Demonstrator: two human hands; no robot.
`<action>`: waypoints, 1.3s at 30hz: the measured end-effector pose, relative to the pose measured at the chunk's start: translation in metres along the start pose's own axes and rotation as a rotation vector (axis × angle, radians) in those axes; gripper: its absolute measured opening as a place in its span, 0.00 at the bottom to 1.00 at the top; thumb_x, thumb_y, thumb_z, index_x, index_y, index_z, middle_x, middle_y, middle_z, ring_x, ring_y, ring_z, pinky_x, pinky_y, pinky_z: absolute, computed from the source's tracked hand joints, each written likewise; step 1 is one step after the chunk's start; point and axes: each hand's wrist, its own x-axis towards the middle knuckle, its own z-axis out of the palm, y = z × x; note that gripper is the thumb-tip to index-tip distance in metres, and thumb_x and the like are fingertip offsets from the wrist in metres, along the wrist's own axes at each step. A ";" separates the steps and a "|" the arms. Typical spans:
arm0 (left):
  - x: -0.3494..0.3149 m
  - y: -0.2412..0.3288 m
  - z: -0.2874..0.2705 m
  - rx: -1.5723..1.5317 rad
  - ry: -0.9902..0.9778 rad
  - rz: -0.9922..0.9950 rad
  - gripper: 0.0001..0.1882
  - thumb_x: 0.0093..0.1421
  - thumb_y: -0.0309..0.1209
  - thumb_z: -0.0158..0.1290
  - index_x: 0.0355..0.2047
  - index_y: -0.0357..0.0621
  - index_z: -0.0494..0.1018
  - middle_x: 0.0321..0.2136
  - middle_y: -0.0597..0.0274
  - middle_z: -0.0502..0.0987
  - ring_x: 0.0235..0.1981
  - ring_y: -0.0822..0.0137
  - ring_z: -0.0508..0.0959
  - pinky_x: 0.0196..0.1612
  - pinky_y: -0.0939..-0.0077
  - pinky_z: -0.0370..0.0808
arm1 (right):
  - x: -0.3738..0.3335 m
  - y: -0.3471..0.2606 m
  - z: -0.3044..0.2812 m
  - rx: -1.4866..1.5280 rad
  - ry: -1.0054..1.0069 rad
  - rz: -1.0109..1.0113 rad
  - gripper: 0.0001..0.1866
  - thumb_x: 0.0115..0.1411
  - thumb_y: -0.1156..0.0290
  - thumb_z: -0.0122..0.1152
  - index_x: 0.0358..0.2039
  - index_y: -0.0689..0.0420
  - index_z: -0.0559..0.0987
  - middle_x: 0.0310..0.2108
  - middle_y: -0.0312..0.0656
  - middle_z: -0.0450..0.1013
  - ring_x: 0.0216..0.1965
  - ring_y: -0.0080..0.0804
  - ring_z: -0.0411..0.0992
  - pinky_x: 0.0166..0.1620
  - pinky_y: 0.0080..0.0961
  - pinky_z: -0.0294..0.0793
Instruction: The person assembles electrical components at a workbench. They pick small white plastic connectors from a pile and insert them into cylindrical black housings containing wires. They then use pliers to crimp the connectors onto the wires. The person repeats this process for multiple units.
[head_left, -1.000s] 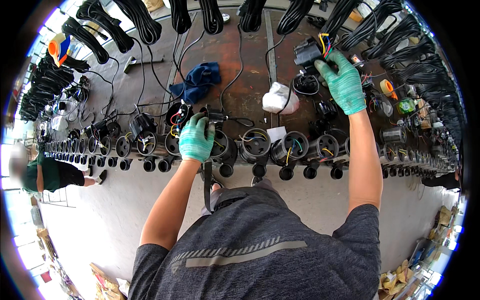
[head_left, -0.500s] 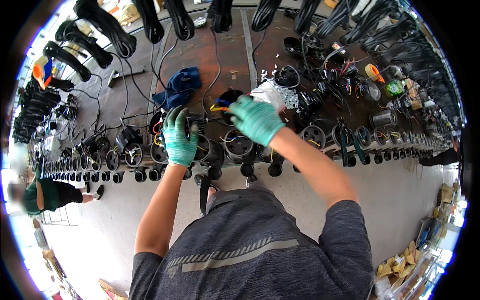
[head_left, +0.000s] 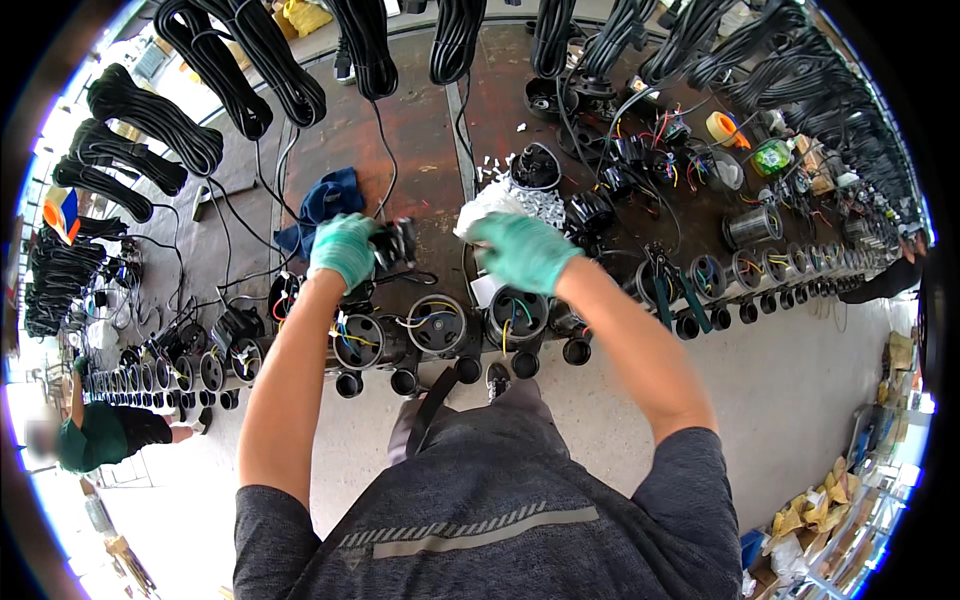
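Lining the near edge of the table (head_left: 425, 125), three open black housings (head_left: 436, 328) show fully between the forearms, many more running left and right. Farther in are one pair of green-handled pliers (head_left: 693, 300) at right, one white bag (head_left: 490, 208) in the middle, one blue cloth (head_left: 327, 200) at left, and, along the far side, more than ten black cable bundles (head_left: 362, 45).

A second ago the right hand (head_left: 527, 255) held a wired black piece up at far right; now it is at the bag. The left hand (head_left: 345, 252), then down by the housings, is now farther in, near the cloth.

The black part (head_left: 393, 246), blurred, lies just right of the left fingertips, which look closed on it above the table. The right fingers curl at the bag's near side; whether they grip anything, I cannot tell.
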 end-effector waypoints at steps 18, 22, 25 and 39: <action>0.181 0.115 0.044 -0.358 -0.185 0.494 0.26 0.72 0.39 0.55 0.68 0.47 0.73 0.69 0.55 0.72 0.66 0.47 0.74 0.70 0.57 0.71 | 0.061 0.207 -0.013 -0.011 -0.066 0.287 0.14 0.68 0.76 0.57 0.52 0.59 0.82 0.44 0.52 0.81 0.45 0.48 0.81 0.52 0.40 0.79; 0.215 0.174 0.042 -0.306 -0.829 0.191 0.29 0.70 0.50 0.57 0.68 0.54 0.73 0.65 0.51 0.76 0.58 0.45 0.81 0.60 0.51 0.79 | 0.097 0.191 -0.019 -0.646 0.008 0.118 0.26 0.68 0.64 0.65 0.66 0.45 0.77 0.70 0.47 0.67 0.64 0.53 0.73 0.62 0.45 0.78; 0.197 0.178 0.035 -0.064 -0.702 0.416 0.26 0.69 0.49 0.60 0.62 0.51 0.77 0.58 0.49 0.78 0.55 0.45 0.82 0.56 0.50 0.80 | 0.108 0.200 -0.006 -0.765 -0.076 0.106 0.33 0.64 0.69 0.67 0.70 0.41 0.74 0.73 0.44 0.62 0.65 0.54 0.71 0.63 0.48 0.78; 0.106 0.157 0.047 -0.252 -0.513 0.187 0.16 0.63 0.31 0.63 0.52 0.49 0.83 0.55 0.49 0.77 0.47 0.43 0.83 0.52 0.51 0.81 | 0.107 0.282 -0.052 -0.698 -0.139 0.108 0.27 0.66 0.75 0.59 0.64 0.41 0.78 0.66 0.52 0.69 0.61 0.56 0.75 0.60 0.48 0.81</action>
